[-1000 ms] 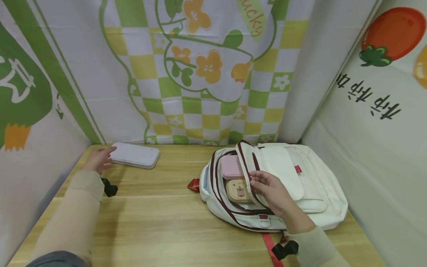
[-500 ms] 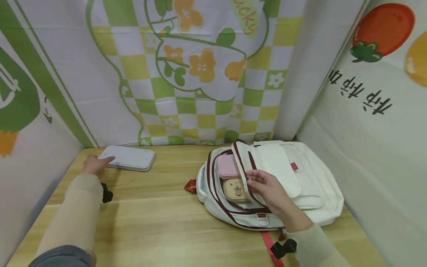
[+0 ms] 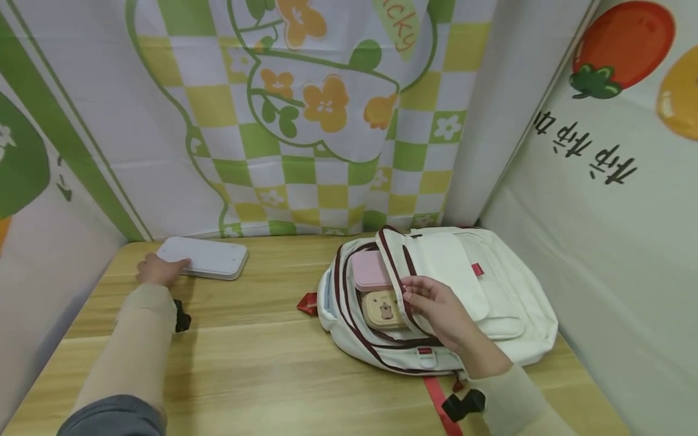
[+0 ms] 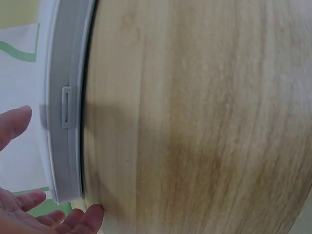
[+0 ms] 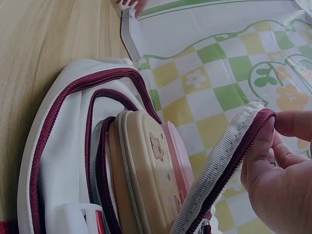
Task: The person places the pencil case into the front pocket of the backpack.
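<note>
A flat white case point(image 3: 204, 257) with a small latch point(image 4: 67, 107) on its side lies at the back left of the table. My left hand point(image 3: 159, 270) is at its left end, thumb and fingers spread apart in the left wrist view; whether they touch it I cannot tell. On the right lies a white backpack point(image 3: 512, 290) with dark red zips. My right hand point(image 5: 285, 170) pinches the zip edge of its front flap point(image 5: 229, 156) and holds it raised. Inside the opened pocket sit a beige case point(image 5: 151, 165) with a bear picture and a pink case point(image 3: 372, 270).
The wooden table point(image 3: 262, 351) stretches between the case and the backpack. A patterned curtain point(image 3: 316, 194) hangs along the back edge, with white side walls left and right. A red strap point(image 3: 440, 402) runs from the backpack toward the front.
My left hand has come around the left end of the white case, its thumb now at the near edge. The right hand keeps its hold on the flap. The head view has shifted slightly.
</note>
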A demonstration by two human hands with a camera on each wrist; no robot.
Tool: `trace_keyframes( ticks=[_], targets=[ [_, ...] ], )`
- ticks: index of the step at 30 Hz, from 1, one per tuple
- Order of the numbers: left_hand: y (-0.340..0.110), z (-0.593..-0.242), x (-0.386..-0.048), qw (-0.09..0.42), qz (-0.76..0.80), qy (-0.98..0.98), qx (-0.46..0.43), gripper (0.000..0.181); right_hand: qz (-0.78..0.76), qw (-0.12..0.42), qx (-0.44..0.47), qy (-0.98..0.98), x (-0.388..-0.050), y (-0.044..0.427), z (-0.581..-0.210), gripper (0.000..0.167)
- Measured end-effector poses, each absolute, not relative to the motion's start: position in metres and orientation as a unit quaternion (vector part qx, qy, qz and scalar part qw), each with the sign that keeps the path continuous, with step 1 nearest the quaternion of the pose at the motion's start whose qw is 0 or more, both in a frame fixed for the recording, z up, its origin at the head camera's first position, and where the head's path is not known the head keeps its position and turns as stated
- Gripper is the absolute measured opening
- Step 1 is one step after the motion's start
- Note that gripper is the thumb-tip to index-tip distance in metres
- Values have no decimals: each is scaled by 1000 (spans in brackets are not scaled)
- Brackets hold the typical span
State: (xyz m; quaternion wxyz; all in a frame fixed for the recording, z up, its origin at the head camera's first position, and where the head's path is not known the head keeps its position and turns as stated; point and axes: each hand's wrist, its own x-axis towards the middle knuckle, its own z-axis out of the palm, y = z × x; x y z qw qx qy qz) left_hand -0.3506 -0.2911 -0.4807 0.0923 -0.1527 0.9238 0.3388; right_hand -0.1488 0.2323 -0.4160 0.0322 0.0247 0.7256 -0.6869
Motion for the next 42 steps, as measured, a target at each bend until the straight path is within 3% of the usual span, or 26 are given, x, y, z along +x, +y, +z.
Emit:
trace_keyframes(
  ticks=[7,21,29,37,42],
  targets=[
    [-295,-482,-346,92,335,924,-157,97,-687,39,23,725,-148,231,-416,30],
    [-301,-470,-345,142,350,915,-141,100,-690,36,20,722,-147,230,-419,29],
    [-304,-481,-353,163,385,896,-150,114,-686,30,9,727,-148,234,-415,29],
    [-313,-485,-346,201,440,863,-144,98,-684,36,4,728,-149,232,-417,28],
    [-314,-488,-329,182,480,844,-155,96,-682,41,7,730,-150,229,-418,30]
  ],
)
